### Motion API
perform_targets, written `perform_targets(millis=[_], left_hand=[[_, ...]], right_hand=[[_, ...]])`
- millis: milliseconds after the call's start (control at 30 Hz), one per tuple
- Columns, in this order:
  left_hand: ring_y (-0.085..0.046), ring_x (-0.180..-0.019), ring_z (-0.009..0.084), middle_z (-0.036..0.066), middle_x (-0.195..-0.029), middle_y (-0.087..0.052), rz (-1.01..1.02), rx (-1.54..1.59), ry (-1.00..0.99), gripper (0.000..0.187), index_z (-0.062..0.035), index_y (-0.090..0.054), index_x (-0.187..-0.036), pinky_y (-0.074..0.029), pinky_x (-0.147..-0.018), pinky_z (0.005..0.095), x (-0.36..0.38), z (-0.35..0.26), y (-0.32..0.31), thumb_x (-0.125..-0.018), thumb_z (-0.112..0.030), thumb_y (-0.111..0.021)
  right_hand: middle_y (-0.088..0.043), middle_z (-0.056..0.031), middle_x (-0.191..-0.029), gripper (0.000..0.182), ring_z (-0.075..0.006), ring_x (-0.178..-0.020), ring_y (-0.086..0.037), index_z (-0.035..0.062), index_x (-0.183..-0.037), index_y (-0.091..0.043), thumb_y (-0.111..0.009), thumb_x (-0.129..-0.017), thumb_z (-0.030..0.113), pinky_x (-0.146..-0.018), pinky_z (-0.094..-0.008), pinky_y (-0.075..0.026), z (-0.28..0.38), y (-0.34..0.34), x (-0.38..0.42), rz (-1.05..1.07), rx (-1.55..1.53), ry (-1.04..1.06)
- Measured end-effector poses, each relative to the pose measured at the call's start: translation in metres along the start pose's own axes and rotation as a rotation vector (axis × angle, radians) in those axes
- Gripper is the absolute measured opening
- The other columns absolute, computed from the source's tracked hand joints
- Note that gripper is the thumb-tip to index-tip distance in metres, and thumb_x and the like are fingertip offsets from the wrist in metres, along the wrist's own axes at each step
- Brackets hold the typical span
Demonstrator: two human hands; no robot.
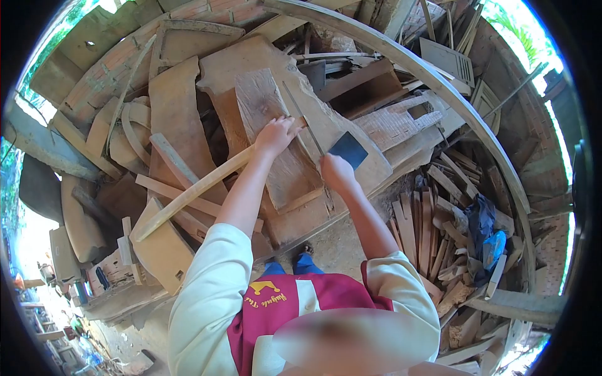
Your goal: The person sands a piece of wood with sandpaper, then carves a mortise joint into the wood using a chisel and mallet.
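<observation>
My left hand (pixel 276 136) presses on a long narrow wooden stick (pixel 207 182), near its far end, with the fingers closed round it. The stick lies slantwise over a thick wooden block (pixel 266 103). My right hand (pixel 337 170) is closed on the lower end of a thin, long saw (pixel 303 116). Its blade points away from me and passes beside the stick's end. A dark square plate (pixel 348 150) lies just right of my right hand, on the broad slab (pixel 370 164).
Wooden boards (pixel 179 113) lean at the left. A long curved beam (pixel 439 81) arches across the right. Scrap wood (pixel 426 232) is piled at the lower right beside a blue plastic bag (pixel 494 247). Below the slab's front edge is bare floor (pixel 332 244).
</observation>
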State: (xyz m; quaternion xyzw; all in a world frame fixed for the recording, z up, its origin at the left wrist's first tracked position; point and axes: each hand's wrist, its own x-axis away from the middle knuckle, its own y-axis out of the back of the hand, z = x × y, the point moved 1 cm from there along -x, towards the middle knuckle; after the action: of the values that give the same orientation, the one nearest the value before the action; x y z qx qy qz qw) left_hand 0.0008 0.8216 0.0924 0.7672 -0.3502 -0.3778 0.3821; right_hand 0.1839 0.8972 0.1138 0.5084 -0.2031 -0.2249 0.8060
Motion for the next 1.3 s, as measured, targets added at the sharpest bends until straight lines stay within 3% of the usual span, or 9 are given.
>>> perform_targets(millis=[67, 300, 433, 600, 700, 1000, 1300], left_hand=[[-0.045, -0.112, 0.0338, 0.022, -0.118, -0.049, 0.083, 0.057, 0.063, 0.049, 0.0004, -0.052, -0.114, -0.036, -0.094, 0.0374, -0.003, -0.005, 0.008, -0.084, -0.038, -0.05], [-0.047, -0.11, 0.0338, 0.023, -0.118, -0.049, 0.07, 0.101, 0.022, 0.048, -0.0013, -0.052, -0.113, -0.038, -0.092, 0.0383, -0.003, 0.001, 0.003, -0.085, -0.04, -0.047], [-0.048, -0.109, 0.0334, 0.025, -0.116, -0.049, 0.035, 0.147, 0.083, 0.047, -0.0004, -0.053, -0.112, -0.04, -0.09, 0.0377, -0.005, 0.003, 0.003, -0.084, -0.038, -0.049], [-0.048, -0.109, 0.0331, 0.024, -0.115, -0.05, 0.07, 0.129, 0.085, 0.048, 0.0014, -0.052, -0.112, -0.04, -0.09, 0.0375, -0.003, -0.004, 0.012, -0.083, -0.037, -0.05], [-0.049, -0.108, 0.0326, 0.024, -0.115, -0.05, 0.066, 0.111, 0.041, 0.049, 0.0016, -0.052, -0.112, -0.04, -0.09, 0.0377, -0.005, -0.005, 0.013, -0.083, -0.038, -0.05], [-0.049, -0.107, 0.033, 0.022, -0.118, -0.049, 0.095, 0.175, 0.121, 0.048, -0.0006, -0.053, -0.113, -0.038, -0.091, 0.0363, -0.006, -0.001, 0.008, -0.082, -0.037, -0.052], [-0.046, -0.112, 0.0304, 0.022, -0.118, -0.049, 0.098, 0.165, -0.044, 0.048, 0.0005, -0.053, -0.113, -0.038, -0.092, 0.0348, -0.013, -0.021, -0.007, -0.083, -0.037, -0.052]], right_hand=[[-0.06, -0.0228, -0.074, 0.028, -0.0379, -0.073, -0.06, 0.0004, -0.074, -0.058, -0.043, -0.085, 0.021, -0.065, -0.0455, -0.047, -0.008, 0.003, 0.025, -0.007, -0.003, 0.001], [-0.06, -0.0235, -0.076, 0.028, -0.0399, -0.073, -0.059, 0.0009, -0.076, -0.055, -0.043, -0.085, 0.024, -0.065, -0.0474, -0.046, -0.014, 0.021, 0.082, 0.087, 0.071, -0.148], [-0.061, -0.0233, -0.079, 0.028, -0.0399, -0.075, -0.059, 0.0004, -0.078, -0.058, -0.042, -0.084, 0.022, -0.067, -0.0461, -0.047, -0.001, 0.025, 0.052, 0.03, 0.039, -0.12], [-0.061, -0.0227, -0.081, 0.027, -0.0359, -0.077, -0.061, -0.0002, -0.079, -0.061, -0.043, -0.083, 0.019, -0.066, -0.0432, -0.048, -0.001, -0.002, -0.027, 0.16, 0.109, 0.012], [-0.062, -0.0219, -0.081, 0.026, -0.0342, -0.075, -0.061, -0.0001, -0.077, -0.061, -0.043, -0.082, 0.017, -0.065, -0.0424, -0.049, 0.007, -0.006, -0.042, -0.013, 0.009, 0.024], [-0.061, -0.0201, -0.072, 0.023, -0.0359, -0.068, -0.06, 0.0023, -0.075, -0.054, -0.041, -0.083, 0.019, -0.061, -0.0448, -0.048, -0.025, 0.008, 0.067, 0.053, 0.108, -0.004], [-0.059, -0.0221, -0.069, 0.028, -0.0381, -0.068, -0.059, 0.002, -0.076, -0.054, -0.041, -0.086, 0.024, -0.062, -0.0468, -0.046, -0.04, 0.027, 0.105, 0.038, 0.107, -0.137]])
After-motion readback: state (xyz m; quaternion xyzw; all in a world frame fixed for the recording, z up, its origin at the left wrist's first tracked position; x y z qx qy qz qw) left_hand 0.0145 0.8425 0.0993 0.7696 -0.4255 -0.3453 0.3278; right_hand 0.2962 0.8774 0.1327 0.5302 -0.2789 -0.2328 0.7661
